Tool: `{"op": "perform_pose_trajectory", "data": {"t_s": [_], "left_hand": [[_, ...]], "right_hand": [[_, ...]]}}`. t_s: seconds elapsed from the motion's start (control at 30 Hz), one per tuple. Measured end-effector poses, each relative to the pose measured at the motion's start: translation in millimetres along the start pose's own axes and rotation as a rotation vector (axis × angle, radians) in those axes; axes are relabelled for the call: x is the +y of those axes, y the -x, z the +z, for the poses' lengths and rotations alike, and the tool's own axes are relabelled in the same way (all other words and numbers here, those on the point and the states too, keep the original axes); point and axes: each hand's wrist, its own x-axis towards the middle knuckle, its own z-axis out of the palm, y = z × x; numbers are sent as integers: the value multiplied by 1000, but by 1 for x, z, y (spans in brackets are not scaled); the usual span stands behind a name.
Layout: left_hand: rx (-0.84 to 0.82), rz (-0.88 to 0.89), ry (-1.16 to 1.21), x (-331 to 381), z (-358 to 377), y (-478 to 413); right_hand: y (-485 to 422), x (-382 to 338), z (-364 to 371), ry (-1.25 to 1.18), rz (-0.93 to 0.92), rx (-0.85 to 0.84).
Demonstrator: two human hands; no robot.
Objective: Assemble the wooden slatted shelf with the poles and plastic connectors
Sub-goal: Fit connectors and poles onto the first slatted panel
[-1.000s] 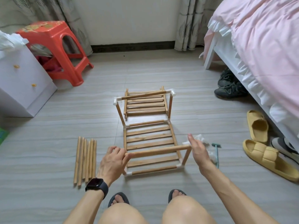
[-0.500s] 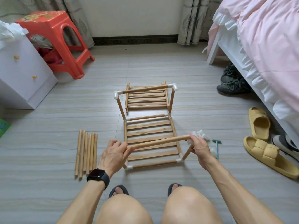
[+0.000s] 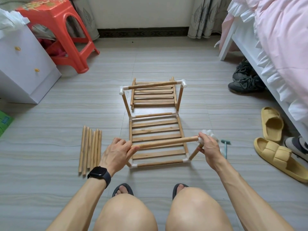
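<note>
- The slatted shelf [image 3: 156, 139] lies flat on the middle of the floor, just ahead of the person's knees. It has white plastic pieces at its corners and short uprights rising from them.
- Above the shelf's near edge a top pole [image 3: 165, 142] runs crosswise over the slats. The left hand [image 3: 116, 152] has its fingers curled round the pole's left end, over the near left corner. Any connector there is hidden by the hand.
- The right hand [image 3: 209, 147] pinches the white connector [image 3: 200, 139] on the pole's right end, above the near right upright [image 3: 194, 154]. The fingers hide whether that joint is fully seated.
- At the shelf's far edge a far pole [image 3: 153, 85] already sits between two connectors, and a loose slatted panel [image 3: 153, 95] lies on the floor beneath it.
- The spare poles [image 3: 90, 147] lie side by side on the floor, left of the shelf.
- The parts look light, stiff and dry, so they should not slip in the hand.
- The joints appear to be push-fit. The frame will probably rack and wobble until every end is seated.
- The best hold is probably close to each joint, one hand on the connector and the other on the pole end, pushing straight along the pole. A grip at mid-pole would likely lever the plastic sockets.
</note>
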Motion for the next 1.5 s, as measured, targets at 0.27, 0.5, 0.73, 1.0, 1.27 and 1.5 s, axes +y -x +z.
{"op": "perform_pose_trajectory", "data": {"t_s": [0.27,0.5,0.73,1.0,1.27,1.5], "left_hand": [[-42,17,-2,5,-3,-2],[-40,17,-8,16,-7,-6],[10,7,-55,16,-3,-5],[97,-307,458,24,-14,-17],[14,-798,1035,20,-16,-13],[107,-829,937,23,-14,-22]], "right_hand": [[-3,1,0,-87,27,12],[-1,-1,-4,42,-4,-59],[12,1,2,213,-43,-86],[6,-16,-4,340,-15,-156],[3,-23,6,316,-26,-69],[0,-16,13,314,-69,-80]]}}
